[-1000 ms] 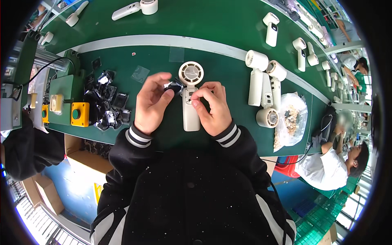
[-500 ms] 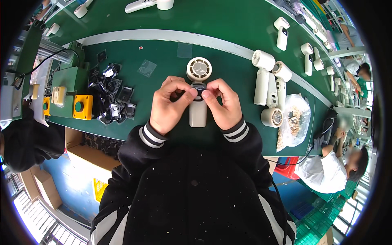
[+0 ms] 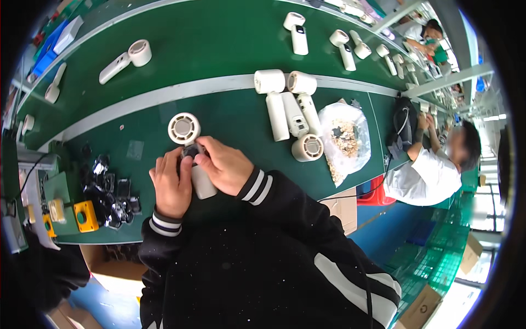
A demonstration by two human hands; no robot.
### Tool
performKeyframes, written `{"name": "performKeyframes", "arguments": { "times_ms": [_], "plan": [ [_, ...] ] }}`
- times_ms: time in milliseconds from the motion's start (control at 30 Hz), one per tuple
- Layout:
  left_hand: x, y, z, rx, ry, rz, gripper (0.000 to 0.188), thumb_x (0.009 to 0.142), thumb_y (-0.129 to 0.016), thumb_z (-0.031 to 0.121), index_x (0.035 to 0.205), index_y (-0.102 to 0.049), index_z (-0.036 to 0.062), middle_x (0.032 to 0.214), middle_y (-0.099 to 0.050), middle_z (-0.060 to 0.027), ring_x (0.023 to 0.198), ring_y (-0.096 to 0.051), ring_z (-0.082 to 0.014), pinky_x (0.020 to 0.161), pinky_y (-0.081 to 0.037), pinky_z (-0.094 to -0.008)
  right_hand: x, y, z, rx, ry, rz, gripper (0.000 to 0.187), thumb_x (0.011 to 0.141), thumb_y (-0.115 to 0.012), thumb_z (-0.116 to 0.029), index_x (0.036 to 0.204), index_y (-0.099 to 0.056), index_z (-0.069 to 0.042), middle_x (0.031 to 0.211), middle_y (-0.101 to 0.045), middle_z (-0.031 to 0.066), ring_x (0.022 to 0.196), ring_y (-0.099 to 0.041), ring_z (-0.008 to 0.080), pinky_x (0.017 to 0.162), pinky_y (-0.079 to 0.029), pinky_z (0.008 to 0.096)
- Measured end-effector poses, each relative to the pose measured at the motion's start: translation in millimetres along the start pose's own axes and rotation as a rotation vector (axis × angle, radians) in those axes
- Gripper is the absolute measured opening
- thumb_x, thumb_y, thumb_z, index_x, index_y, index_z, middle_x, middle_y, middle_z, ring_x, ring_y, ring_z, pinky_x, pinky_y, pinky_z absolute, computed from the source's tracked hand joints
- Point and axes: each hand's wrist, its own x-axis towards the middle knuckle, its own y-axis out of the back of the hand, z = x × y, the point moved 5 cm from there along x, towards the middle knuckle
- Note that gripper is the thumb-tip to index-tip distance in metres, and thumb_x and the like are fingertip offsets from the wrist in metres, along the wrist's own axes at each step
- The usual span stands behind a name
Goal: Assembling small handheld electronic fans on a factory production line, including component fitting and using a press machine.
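While left hand (image 3: 172, 189) and right hand (image 3: 227, 165) pinch a dark cover (image 3: 192, 151) on the fan (image 3: 204, 184), seating unclear, unfitted pieces (image 3: 114, 198) lie left of it.

Off-white plastic handheld fan with round head (image 3: 184, 129): I log dark slots ringing a grey-beige hub. Small plastic part at its neck (image 3: 192, 151): black. Black jacket sleeves (image 3: 296, 197); ribbed cuffs (image 3: 262, 190) with white stripes. Flat bench top (image 3: 235, 120) deep green, long raised strip (image 3: 164, 95) pale grey. Leftward I note glossy black plastic pieces (image 3: 112, 198), a yellow boxy switch housing (image 3: 92, 220), its round button (image 3: 81, 217) green. Rightward: whitish translucent plastic bag (image 3: 361, 149), tan bits inside (image 3: 346, 138); red plastic seat (image 3: 377, 194); blue floor (image 3: 383, 234).
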Motion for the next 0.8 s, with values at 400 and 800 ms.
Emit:
{"name": "performKeyframes", "arguments": {
  "times_ms": [400,800],
  "plan": [
    [10,1,18,-0.454,-0.117,0.062,0.021,0.094,-0.052,0.006,0.113,-0.049,-0.0035,0.101,-0.051,-0.0127,0.089,-0.053,-0.0206,0.078,-0.044,-0.0309,1,14,-11,0.582,0.129,0.035,0.031,0.1,-0.047,-0.013,0.127,-0.04,-0.001,0.111,-0.056,0.0103,0.105,-0.058,0.0204,0.093,-0.046,0.0345],
    [34,1,43,-0.796,-0.071,0.05,0.025,0.097,-0.054,0.011,0.118,-0.05,-0.0027,0.111,-0.051,-0.007,0.101,-0.052,-0.0157,0.09,-0.04,-0.0277,8,34,-23,0.798,0.192,0.224,0.025,0.099,-0.053,-0.018,0.116,-0.048,-0.002,0.102,-0.058,0.0068,0.094,-0.058,0.0138,0.084,-0.047,0.0291]
  ]
}}
